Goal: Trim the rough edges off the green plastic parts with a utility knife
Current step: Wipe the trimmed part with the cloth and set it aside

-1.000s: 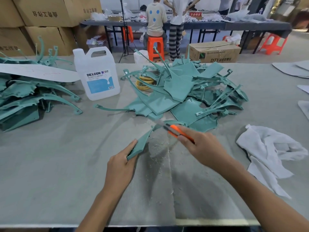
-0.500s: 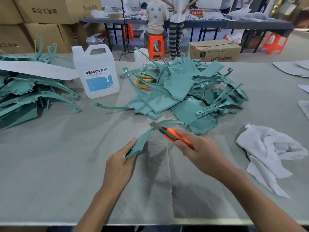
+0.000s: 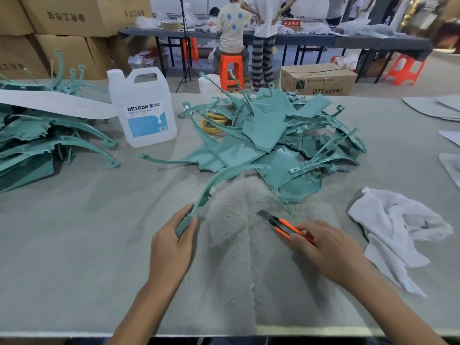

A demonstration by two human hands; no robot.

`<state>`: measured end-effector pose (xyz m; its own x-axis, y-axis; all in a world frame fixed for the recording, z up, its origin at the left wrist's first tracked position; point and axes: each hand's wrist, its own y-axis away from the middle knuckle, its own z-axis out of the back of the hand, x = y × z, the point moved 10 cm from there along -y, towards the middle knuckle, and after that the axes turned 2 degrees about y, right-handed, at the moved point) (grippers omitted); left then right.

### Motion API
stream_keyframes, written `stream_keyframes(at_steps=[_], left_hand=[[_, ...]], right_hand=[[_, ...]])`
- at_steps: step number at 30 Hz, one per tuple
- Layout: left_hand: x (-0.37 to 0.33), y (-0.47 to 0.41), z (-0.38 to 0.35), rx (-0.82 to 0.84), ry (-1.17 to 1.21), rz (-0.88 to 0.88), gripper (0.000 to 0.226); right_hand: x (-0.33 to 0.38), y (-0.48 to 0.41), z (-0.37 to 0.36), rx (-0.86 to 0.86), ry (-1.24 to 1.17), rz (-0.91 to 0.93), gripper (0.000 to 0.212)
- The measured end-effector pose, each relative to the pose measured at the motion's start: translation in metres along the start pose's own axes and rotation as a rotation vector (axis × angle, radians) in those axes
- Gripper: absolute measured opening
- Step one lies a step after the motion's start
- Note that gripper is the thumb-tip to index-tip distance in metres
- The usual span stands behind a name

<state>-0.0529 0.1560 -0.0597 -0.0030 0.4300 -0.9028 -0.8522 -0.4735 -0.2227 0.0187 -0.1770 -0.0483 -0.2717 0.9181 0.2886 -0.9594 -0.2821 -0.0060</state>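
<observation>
Currently: green part point(image 3: 219, 180), near end gripped by left hand point(image 3: 171, 245); right of part, utility knife point(image 3: 278, 224) clasped in right hand point(image 3: 328, 247).

I grip the lower end of a long curved teal-green plastic strip point(image 3: 219, 180) in my left hand point(image 3: 171, 242), in front of the white plastic jug point(image 3: 143, 108). My right hand point(image 3: 326, 247) holds the orange-handled utility knife point(image 3: 286, 226), blade out and clear of the strip. A heap of jagged green plastic parts point(image 3: 263, 135) lies right of the jug, and a second pile of green parts point(image 3: 37, 145) lies left of it.
</observation>
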Motion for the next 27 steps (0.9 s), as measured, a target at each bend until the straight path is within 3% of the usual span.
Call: stream_keyframes(at_steps=[3, 6, 9, 11, 14, 17, 20, 22, 24, 27], left_hand=[[-0.003, 0.006, 0.007, -0.017, 0.053, 0.030, 0.036], [-0.011, 0.011, 0.018, -0.068, 0.168, 0.077, 0.026], [-0.013, 0.015, 0.023, -0.111, 0.366, 0.182, 0.014], [-0.019, 0.018, 0.027, -0.114, 0.391, 0.203, 0.011], [-0.035, 0.018, 0.039, -0.092, 0.267, 0.154, 0.010], [-0.047, 0.016, 0.046, -0.049, 0.292, 0.124, 0.006], [-0.054, 0.020, 0.039, -0.011, 0.501, 0.197, 0.009], [-0.055, 0.025, 0.028, 0.005, 0.706, 0.289, 0.023], [-0.058, 0.032, 0.017, 0.030, 0.839, 0.376, 0.029], [-0.066, 0.044, -0.005, 0.121, 0.943, 0.453, 0.030]], right_hand=[[-0.018, 0.011, 0.027, -0.264, -0.022, -0.033, 0.033], [-0.064, 0.018, 0.076, -0.538, 0.133, -0.132, 0.041], [-0.138, 0.017, 0.069, -0.336, 0.122, -0.438, 0.054], [-0.165, 0.022, 0.048, -0.245, 0.139, -0.508, 0.053], [-0.168, 0.028, 0.048, -0.369, 0.111, -0.423, 0.034], [-0.160, 0.035, 0.059, -0.424, -0.069, -0.458, 0.030], [-0.135, 0.034, 0.084, -0.493, -0.188, -0.454, 0.046], [-0.106, 0.032, 0.108, -0.529, -0.252, -0.402, 0.057], [-0.070, 0.032, 0.133, -0.596, -0.384, -0.350, 0.053], [0.003, 0.027, 0.161, -0.657, -0.787, -0.102, 0.031]])
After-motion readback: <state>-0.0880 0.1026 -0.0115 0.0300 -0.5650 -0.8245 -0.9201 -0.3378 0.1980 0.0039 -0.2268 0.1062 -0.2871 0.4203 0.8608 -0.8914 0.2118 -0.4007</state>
